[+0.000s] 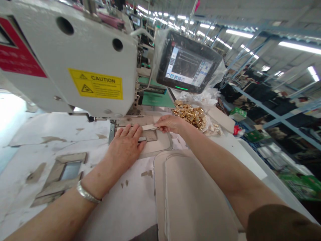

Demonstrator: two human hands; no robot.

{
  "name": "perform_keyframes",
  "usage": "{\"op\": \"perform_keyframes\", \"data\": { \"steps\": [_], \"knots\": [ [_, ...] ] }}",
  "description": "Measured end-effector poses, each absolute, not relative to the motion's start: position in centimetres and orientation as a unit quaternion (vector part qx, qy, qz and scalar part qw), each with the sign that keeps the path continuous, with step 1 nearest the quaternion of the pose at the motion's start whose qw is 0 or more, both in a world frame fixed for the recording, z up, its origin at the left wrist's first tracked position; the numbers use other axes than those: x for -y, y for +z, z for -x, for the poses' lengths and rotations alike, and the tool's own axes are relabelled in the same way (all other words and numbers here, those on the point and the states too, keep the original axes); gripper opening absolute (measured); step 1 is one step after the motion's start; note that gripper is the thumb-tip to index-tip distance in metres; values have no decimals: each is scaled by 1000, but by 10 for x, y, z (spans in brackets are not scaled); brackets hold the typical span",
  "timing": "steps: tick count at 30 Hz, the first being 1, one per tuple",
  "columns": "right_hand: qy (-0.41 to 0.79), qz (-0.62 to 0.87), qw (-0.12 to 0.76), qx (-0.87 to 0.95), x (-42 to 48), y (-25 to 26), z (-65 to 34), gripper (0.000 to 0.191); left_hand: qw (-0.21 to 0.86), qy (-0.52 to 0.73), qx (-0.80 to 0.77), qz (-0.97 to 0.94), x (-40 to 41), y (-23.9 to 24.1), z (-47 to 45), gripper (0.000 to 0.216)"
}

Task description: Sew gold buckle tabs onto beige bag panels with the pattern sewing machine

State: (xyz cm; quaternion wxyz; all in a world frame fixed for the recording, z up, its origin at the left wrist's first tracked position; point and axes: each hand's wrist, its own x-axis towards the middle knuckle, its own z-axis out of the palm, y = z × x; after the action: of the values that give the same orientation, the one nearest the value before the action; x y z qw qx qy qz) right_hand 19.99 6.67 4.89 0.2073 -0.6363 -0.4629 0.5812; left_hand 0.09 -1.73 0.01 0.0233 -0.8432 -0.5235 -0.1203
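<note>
My left hand (126, 144) lies flat, fingers spread, pressing a beige leather-like piece (160, 142) onto the white worktable under the head of a large sewing machine (75, 57). A silver bracelet circles that wrist. My right hand (170, 123) reaches in from the right and pinches a small pale strip (149, 127), laying it over a dark rectangular clamp frame (150, 135) on the piece. The needle area is hidden behind the machine head.
A stack of beige cut panels (195, 197) lies near me on the right. A pile of gold metal fittings (192, 115) in plastic sits behind my right hand. A plastic-wrapped touchscreen (187, 65) stands above. A rectangular cut-out (67, 170) is at left.
</note>
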Motion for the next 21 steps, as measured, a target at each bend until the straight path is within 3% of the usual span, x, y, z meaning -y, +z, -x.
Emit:
{"op": "perform_keyframes", "data": {
  "steps": [8,12,17,21],
  "knots": [
    [444,707,112,539,-63,54,-183,29,23,-137,525,840,17,-3,0,54],
    [461,711,61,528,-64,58,-182,25,29,-134,522,842,16,-6,-5,53],
    [488,696,76,522,-62,56,-185,23,28,-133,447,884,11,-1,-25,47],
    [485,683,117,533,-59,49,-189,22,42,-132,475,869,14,7,-23,47]
  ]
}}
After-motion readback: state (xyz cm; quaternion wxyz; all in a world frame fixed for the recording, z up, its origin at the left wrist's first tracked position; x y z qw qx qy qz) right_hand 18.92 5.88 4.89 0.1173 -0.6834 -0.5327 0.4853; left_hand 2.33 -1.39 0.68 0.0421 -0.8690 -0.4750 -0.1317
